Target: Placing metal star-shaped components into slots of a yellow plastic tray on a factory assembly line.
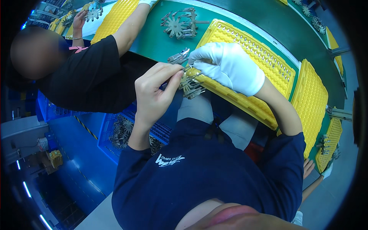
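My bare left hand point(158, 86) is closed, thumb and forefinger pinching a metal clip point(186, 69) of a star-shaped metal clip rack point(191, 86). Close against it, my white-gloved right hand point(228, 67) has its fingers pinched together at the same clip. Whatever those gloved fingertips hold is hidden. Part of the rack is covered by my hands; several of its clips stick out below and above them. Beneath my right hand lies a yellow tray point(264, 76) with small shiny metal parts standing in rows.
A second star-shaped clip rack point(176, 27) rests on the green table point(153, 42). Another yellow tray point(309, 99) is at the right. A co-worker in black point(88, 73) sits close at my left. Blue crates point(109, 132) with more racks stand low at the left.
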